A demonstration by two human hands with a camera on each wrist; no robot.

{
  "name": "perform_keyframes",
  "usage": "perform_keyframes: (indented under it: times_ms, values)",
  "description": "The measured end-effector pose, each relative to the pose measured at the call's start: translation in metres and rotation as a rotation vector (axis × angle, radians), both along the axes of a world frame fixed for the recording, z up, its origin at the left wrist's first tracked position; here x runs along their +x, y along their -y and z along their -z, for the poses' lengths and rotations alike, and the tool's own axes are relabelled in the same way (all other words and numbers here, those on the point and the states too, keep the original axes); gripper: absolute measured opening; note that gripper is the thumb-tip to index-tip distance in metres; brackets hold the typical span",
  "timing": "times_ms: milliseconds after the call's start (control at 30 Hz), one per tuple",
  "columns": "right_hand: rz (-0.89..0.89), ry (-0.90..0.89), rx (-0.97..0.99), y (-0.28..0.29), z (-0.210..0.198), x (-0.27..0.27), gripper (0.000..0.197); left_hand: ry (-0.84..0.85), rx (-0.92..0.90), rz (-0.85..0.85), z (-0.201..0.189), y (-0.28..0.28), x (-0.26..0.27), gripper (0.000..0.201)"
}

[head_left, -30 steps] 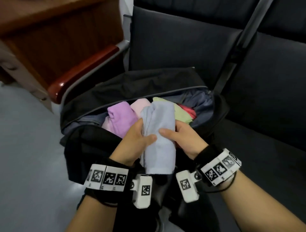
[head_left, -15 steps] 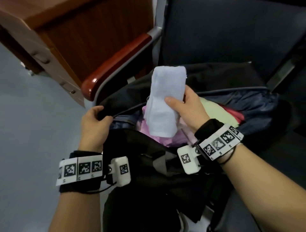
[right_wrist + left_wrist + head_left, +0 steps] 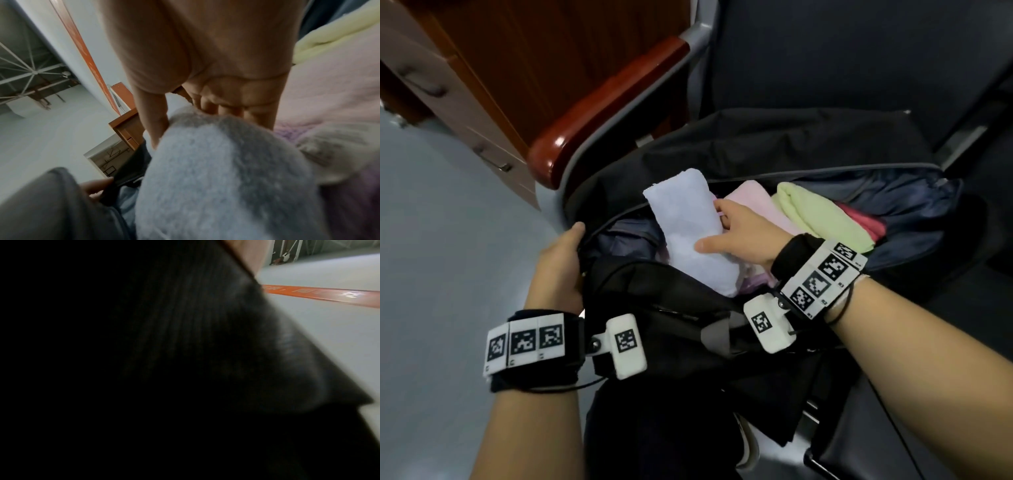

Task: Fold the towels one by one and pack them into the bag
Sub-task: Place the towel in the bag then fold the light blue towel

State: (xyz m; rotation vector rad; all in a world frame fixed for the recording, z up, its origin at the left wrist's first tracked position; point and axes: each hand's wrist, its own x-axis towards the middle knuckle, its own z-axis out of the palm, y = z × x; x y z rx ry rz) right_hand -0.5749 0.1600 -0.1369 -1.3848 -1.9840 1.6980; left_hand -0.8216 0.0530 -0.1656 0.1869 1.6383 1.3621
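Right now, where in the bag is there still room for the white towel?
Free: the dark hollow at the bag's left end, between the left hand gripping the rim and the white towel. Crowded: rightward, the pink towel, green towel and red towel lie packed together.

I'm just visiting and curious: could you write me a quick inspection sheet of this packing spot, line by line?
Surface: dark seat bearing the open black bag.
Job's things: folded pale blue towel going in at the bag's left end; pink towel, green towel and red towel already packed in a row; a purple towel shows under the blue one.
Clutter: nothing seen.
Hands: left hand grips the bag's edge; right hand holds the blue towel.
Cables: thin black cords at both wristbands.
Surroundings: red-brown armrest, wooden cabinet, grey floor.
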Motion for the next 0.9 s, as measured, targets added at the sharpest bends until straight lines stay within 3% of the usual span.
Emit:
perform_keyframes:
  times_ms: [67,167,333,467,567,700,800,900]
  values:
    - [-0.013,0.044,0.050,-0.001,-0.003,-0.004,0.048,-0.100,0.066,0.047,-0.008,0.003,0.005,0.022]
    - [-0.038,0.143,0.161,-0.003,-0.011,-0.010,0.038,-0.362,0.166,-0.020,-0.031,0.009,0.012,0.030]
    - [-0.224,0.326,0.268,0.009,-0.019,-0.035,0.034,-0.385,0.432,-0.225,-0.067,0.019,0.020,0.037]
    - [-0.279,0.170,0.161,0.015,-0.013,-0.066,0.032,-0.454,0.535,-0.219,-0.076,0.030,0.031,0.027]
    - [-0.242,0.238,0.117,0.012,0.007,-0.065,0.044,-0.482,0.553,-0.191,-0.077,0.033,0.036,0.029]
    - [-0.305,0.433,0.280,0.009,0.026,-0.055,0.069,-0.492,0.554,-0.154,-0.075,0.029,0.037,0.024]
    - [-0.448,0.416,0.547,0.015,0.026,-0.055,0.086,-0.515,0.512,-0.153,-0.074,0.027,0.040,0.025]
    - [-0.720,0.556,0.661,0.023,0.030,-0.051,0.075,-0.505,0.499,-0.150,-0.074,0.026,0.045,0.023]
